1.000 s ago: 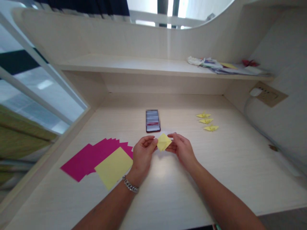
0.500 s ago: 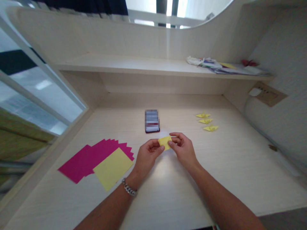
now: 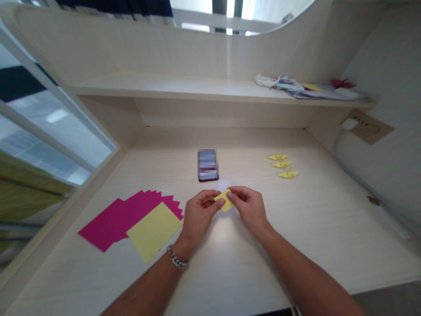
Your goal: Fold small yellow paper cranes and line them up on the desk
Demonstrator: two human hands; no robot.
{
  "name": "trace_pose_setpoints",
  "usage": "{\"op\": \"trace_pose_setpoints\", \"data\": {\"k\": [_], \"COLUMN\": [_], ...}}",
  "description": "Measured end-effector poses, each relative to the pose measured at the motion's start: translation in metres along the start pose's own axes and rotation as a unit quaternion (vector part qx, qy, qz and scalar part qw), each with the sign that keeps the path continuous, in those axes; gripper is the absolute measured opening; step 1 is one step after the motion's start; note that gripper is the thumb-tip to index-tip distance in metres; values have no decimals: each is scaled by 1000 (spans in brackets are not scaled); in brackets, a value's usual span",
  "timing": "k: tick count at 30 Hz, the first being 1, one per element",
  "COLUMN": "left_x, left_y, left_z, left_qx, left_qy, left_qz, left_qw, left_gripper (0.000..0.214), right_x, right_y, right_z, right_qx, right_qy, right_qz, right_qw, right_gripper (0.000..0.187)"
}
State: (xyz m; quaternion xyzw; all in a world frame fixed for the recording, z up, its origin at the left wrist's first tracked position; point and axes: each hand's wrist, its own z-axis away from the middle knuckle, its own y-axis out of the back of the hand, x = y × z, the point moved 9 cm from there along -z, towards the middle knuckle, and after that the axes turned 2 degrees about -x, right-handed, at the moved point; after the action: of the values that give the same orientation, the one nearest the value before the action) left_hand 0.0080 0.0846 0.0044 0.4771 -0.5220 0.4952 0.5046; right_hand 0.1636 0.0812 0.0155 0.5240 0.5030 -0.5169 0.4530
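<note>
A small folded piece of yellow paper is held between both hands above the desk. My left hand pinches its left side with thumb and fingers; a chain bracelet circles that wrist. From the right, my right hand grips the upper right corner, thumb on top. To the left lies a flat yellow sheet, overlapping a fan of magenta sheets. Three folded yellow paper cranes stand in a row at the right.
Behind the hands lies a phone. A shelf crosses the back, with a pile of papers at its right end. On the right wall a plug sits in a socket, its cable running down. A dark object shows at the front edge.
The yellow paper has turned and come slightly lower between my hands. My right fingers have shifted left, closer over its top corner. The view has tilted a little.
</note>
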Motion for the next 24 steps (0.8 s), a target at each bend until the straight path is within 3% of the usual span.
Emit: {"op": "trace_pose_setpoints", "data": {"k": [8, 17, 24], "left_x": [8, 7, 10], "left_y": [0, -4, -3], "left_z": [4, 3, 2], "left_qx": [4, -15, -6], "left_qy": [-24, -36, -38], "left_qz": [-32, -35, -34], "left_qw": [999, 999, 999], "left_gripper": [31, 29, 18], "right_x": [0, -15, -7], "right_y": [-2, -3, -4], "right_z": [1, 5, 4], "right_qx": [-10, -8, -4], "right_qy": [-5, 63, 21], "right_qz": [8, 94, 63], "right_qw": [1000, 993, 998], "right_gripper": [22, 21, 20]}}
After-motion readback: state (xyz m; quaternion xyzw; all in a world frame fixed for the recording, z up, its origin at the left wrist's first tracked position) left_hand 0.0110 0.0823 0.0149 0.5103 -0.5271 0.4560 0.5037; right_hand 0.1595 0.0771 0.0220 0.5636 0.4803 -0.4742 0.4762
